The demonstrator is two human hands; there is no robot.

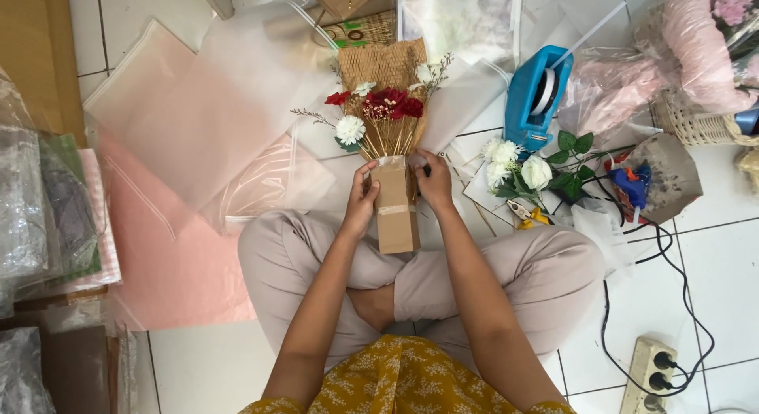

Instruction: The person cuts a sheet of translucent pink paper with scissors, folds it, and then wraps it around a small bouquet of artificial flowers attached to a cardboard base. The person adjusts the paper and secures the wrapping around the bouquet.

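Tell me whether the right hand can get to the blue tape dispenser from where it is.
Probably yes: the right hand grips the bouquet wrap, and the blue tape dispenser sits just beyond it, nothing between.

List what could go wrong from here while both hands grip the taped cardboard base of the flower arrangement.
1. The cardboard base is held only at its top edge by the left hand and right hand; it could tip and spill the red and white flowers.
2. The thin stems near the fingers may bend or snap if squeezed.
3. The black cable trailing to the power strip beside the knee could snag.
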